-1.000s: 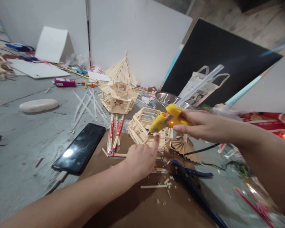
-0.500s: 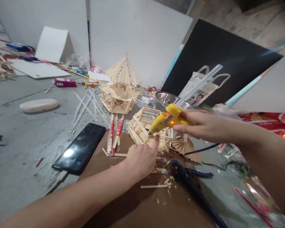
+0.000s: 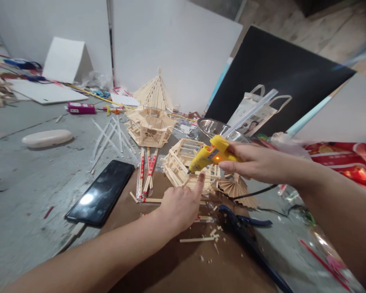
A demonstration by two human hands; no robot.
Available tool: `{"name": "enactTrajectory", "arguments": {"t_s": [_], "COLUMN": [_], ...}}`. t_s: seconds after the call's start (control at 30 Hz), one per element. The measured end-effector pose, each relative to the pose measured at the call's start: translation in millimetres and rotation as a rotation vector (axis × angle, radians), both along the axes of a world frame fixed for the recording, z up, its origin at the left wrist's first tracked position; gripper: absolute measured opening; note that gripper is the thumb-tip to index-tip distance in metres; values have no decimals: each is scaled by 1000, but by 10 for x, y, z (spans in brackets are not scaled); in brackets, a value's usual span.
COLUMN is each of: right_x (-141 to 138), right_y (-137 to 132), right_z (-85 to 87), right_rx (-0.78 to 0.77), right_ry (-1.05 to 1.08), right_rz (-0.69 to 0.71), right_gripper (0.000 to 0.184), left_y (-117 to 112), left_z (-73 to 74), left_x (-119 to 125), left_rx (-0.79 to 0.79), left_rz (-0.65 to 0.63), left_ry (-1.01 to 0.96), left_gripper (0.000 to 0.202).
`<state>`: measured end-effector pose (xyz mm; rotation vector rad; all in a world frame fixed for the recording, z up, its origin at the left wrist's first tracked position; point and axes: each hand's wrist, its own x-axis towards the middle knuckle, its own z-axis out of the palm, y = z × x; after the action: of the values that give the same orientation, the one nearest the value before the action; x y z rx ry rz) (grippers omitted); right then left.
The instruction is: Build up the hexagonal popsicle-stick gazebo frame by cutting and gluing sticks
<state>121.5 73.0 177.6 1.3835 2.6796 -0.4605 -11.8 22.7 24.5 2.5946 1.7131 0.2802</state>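
My right hand (image 3: 256,162) is wrapped round a yellow glue gun (image 3: 209,154) with its orange light on and a clear glue stick poking out behind. The nozzle points down at a small wooden stick frame (image 3: 183,162). My left hand (image 3: 178,205) is curled, its forefinger stretched out and pressing on the near edge of that frame right below the nozzle. Both rest over a brown board (image 3: 171,260) scattered with stick offcuts.
A finished stick pavilion (image 3: 151,118) stands behind the frame. A black phone (image 3: 102,193) lies left, wrapped chopsticks (image 3: 146,171) beside it. Blue pliers (image 3: 247,230) lie right of my left hand. A metal bowl (image 3: 210,126), paper bag (image 3: 253,114) and red packet (image 3: 344,156) sit at the right.
The view has shifted slightly, so everything sits a little left. Both hands keep the same pose on the frame and the glue gun.
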Motion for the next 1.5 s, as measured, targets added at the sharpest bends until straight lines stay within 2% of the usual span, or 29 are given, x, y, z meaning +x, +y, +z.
{"name": "enactTrajectory", "arguments": {"t_s": [0.1,0.2,0.3,0.37,0.47,0.57,0.7,0.8,0.9,1.0,1.3,1.5], "right_x": [67,253,553,774,1067,1279,1476,1578,1627,1629,1598,1655], "right_y": [-33,-125,-242,-293,-303,-273,-248,-237,-237,-255,-311,-311], "right_z": [36,71,-21,-182,-514,-829,-1131,-1318,-1477,-1566,-1583,-1638], "right_rx": [-21,-45,-76,-83,-62,-65,-234,-310,-398,-443,-442,-492], "right_ry": [39,128,317,496,837,1164,1533,1721,1773,1788,1735,1668], "right_rz": [-48,-148,-283,-393,-603,-730,-888,-1028,-1100,-1073,-1022,-1063], "right_gripper": [39,34,25,23,32,31,19,14,15,17,3,4], "left_y": [-23,-51,-83,-102,-117,-115,-108,-123,-156,-182,-112,18], "left_z": [-17,-37,-72,-90,-85,-56,-60,-106,-152,-177,-195,-186], "left_x": [5,2,-1,2,19,37,31,22,28,32,-145,-253], "left_rx": [32,21,-13,-33,-31,-6,6,22,18,6,12,48], "left_rz": [-32,-102,-181,-209,-198,-190,-174,-141,-112,-84,116,196], "left_ry": [-6,5,43,63,73,92,114,106,110,129,179,159], "left_gripper": [64,63,63,60,54,48,38,35,32,30,31,31]}}
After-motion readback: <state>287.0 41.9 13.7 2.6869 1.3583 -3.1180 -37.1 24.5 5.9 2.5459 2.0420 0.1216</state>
